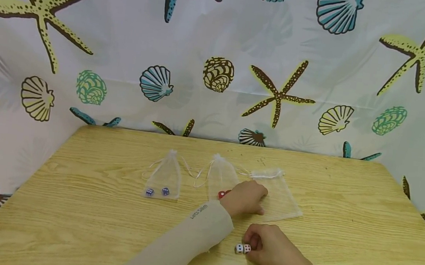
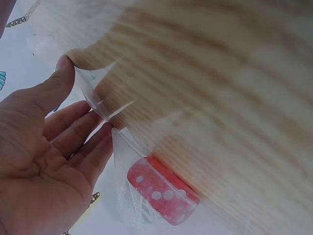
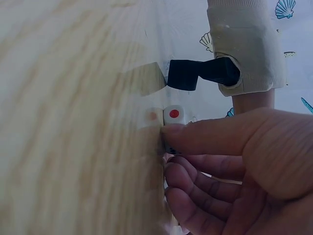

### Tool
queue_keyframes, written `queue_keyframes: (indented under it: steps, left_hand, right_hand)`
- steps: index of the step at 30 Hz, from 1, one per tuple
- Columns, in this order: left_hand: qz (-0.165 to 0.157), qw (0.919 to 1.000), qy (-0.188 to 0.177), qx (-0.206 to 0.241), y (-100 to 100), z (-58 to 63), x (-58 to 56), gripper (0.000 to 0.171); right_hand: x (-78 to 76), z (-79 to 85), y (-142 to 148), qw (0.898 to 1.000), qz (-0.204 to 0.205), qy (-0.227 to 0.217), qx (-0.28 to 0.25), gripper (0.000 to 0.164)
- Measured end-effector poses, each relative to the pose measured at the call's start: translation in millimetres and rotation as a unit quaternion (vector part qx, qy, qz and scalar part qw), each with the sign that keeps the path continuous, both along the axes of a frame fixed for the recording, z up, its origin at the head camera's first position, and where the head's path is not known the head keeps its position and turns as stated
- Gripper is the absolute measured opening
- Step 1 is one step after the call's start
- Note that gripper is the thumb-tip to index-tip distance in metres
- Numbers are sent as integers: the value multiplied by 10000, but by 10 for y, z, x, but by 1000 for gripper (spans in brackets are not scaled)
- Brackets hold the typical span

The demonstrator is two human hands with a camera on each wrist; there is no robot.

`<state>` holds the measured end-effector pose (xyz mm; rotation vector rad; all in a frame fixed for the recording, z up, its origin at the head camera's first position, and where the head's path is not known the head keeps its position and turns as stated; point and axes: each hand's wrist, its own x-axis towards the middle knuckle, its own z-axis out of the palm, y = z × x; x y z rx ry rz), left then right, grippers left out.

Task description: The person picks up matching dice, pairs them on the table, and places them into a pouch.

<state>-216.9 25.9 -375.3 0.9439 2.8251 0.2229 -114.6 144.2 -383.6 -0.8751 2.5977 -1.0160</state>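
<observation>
My left hand point(image 1: 246, 197) reaches over the table, its fingers loosely bent at the near side of an organza drawstring bag point(image 1: 281, 199) lying flat on the right. Under that wrist, a middle organza bag point(image 1: 220, 173) holds red dice point(image 1: 222, 194), partly hidden in the head view; red dice point(image 2: 164, 191) show through mesh in the left wrist view. Closer to me, my right hand point(image 1: 272, 248) pinches white dice point(image 1: 243, 249) at the tabletop, thumb against a die point(image 3: 174, 113) with a red dot.
To the left lies another organza bag point(image 1: 168, 173) with two blue dice point(image 1: 165, 191) in it, its drawstring trailing toward the middle bag. The wooden table point(image 1: 70, 204) ends at a cloth point(image 1: 184, 103) printed with shells and starfish.
</observation>
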Motion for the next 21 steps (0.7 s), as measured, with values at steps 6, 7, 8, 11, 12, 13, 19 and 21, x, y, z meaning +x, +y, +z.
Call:
queue_keyframes:
  steps: [6, 7, 8, 11, 12, 13, 19, 21]
  left_hand:
    - [-36, 9999, 52, 88, 15, -6, -5, 21]
    - [-52, 9999, 94, 126, 14, -7, -2, 20]
    - [-79, 9997, 144, 154, 15, -9, 0, 19]
    - [-164, 9990, 317, 266, 17, -22, -1, 11]
    - [-198, 9986, 381, 294, 18, -27, -1, 9]
    - [-212, 9983, 424, 329, 20, -32, -1, 8]
    - [-249, 9959, 708, 496, 51, -43, 14, 33]
    - [-274, 9953, 782, 504, 59, -39, 18, 35]
  right_hand:
    - [-8, -12, 11, 10000, -24, -30, -23, 18]
    - [-8, -14, 11, 10000, -37, -45, -21, 18]
    - [-10, -15, 12, 10000, -53, -54, -13, 18]
    - [-13, -12, 11, 9999, -103, -115, 2, 18]
    - [-14, -11, 10, 9999, -112, -127, 0, 18]
    - [-13, -10, 9, 9998, -111, -137, -7, 18]
    - [-8, -4, 10, 9998, -76, -189, -81, 19]
    - [-9, -2, 13, 9997, -96, -201, -78, 19]
